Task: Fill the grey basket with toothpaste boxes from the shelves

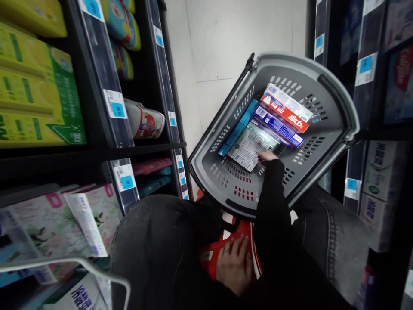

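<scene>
White boxes [244, 148] lie against the fingers [261, 154] of the right hand [268, 156].

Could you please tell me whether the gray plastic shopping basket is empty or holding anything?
Partly full: several printed rectangular boxes lie inside the gray plastic shopping basket, with bare slotted wall showing around them.

Wht boxes [243, 148] w/ some grn print lie side by side, flat, in gry basket [335, 116].

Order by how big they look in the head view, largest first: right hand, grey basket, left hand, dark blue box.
1. Grey basket
2. Left hand, nearer the camera
3. Dark blue box
4. Right hand
</scene>
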